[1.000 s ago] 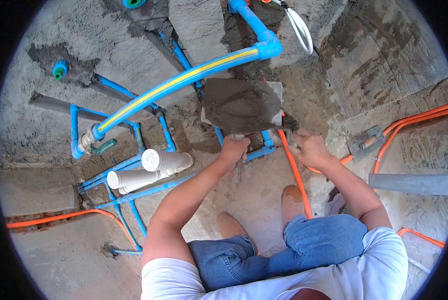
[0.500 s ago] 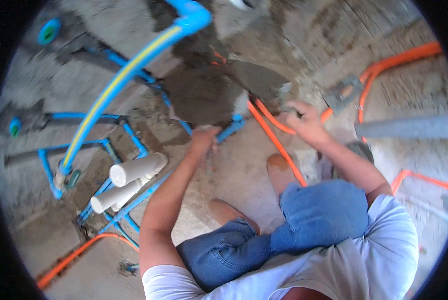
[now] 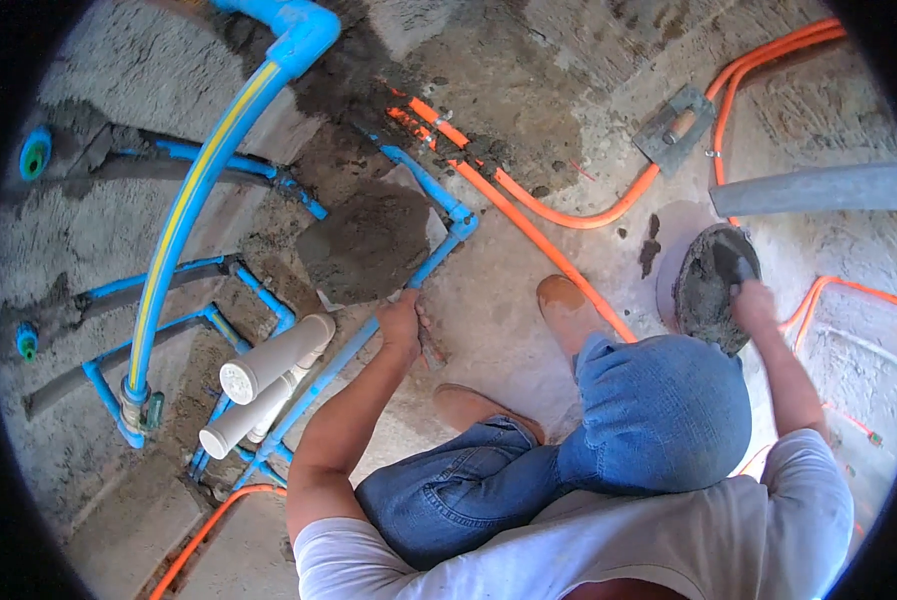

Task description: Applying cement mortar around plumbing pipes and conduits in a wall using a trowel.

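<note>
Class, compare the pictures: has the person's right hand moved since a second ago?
Yes. The right hand has left the mortar board and swung out to the person's right, to the mortar pan beside the orange pipes.

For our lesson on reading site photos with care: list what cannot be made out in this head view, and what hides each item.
- Right hand: its tool's blade in the mortar pan is too dark and small to tell apart.
- Left hand: its grip on the mortar board is hidden by the board's edge.
- Blue pipe: part is covered by the board.
- White pipes: their far ends are hidden behind blue pipework.
- Right foot: hidden by the knee.
</note>
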`<move>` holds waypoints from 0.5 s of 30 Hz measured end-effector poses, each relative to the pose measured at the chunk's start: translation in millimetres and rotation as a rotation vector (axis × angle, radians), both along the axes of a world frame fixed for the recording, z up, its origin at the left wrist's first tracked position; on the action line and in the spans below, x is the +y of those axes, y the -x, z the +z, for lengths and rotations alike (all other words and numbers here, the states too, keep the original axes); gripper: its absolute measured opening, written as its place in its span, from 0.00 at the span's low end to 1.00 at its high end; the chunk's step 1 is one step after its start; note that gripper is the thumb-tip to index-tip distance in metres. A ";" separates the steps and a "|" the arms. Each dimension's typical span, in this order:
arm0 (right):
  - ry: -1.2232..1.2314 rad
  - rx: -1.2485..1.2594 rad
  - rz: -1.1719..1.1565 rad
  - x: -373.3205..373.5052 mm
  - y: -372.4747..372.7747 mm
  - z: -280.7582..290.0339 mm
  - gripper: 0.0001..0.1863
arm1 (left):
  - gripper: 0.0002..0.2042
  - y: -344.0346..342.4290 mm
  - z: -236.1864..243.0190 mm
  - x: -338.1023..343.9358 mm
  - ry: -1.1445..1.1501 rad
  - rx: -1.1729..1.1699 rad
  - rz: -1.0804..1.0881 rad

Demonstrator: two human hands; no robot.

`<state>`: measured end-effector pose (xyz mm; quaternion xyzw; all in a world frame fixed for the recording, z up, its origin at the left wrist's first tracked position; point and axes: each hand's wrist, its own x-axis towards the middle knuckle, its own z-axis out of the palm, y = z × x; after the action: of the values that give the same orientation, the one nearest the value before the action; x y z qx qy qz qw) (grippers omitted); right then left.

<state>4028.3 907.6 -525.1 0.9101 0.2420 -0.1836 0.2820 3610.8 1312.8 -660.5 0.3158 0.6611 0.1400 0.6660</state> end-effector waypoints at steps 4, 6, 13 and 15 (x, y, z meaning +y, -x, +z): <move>0.142 0.121 -0.005 36.5 47.7 28.9 0.16 | 0.08 14.3 1.0 0.5 -0.007 0.025 -0.120; 0.134 0.096 0.045 30.6 44.7 50.1 0.17 | 0.08 14.1 14.6 -3.5 0.004 0.024 -0.133; 0.230 0.071 0.103 2.5 12.8 -19.0 0.11 | 0.08 25.5 -41.5 -10.7 -0.040 -0.078 -0.172; 0.256 0.202 0.138 29.5 53.1 16.5 0.13 | 0.07 24.1 -11.0 -7.8 0.105 -0.067 -0.247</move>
<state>3975.2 937.2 -508.6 0.8250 0.3056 -0.2835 0.3817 3586.6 1305.0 -671.5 0.3546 0.6009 0.0326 0.7156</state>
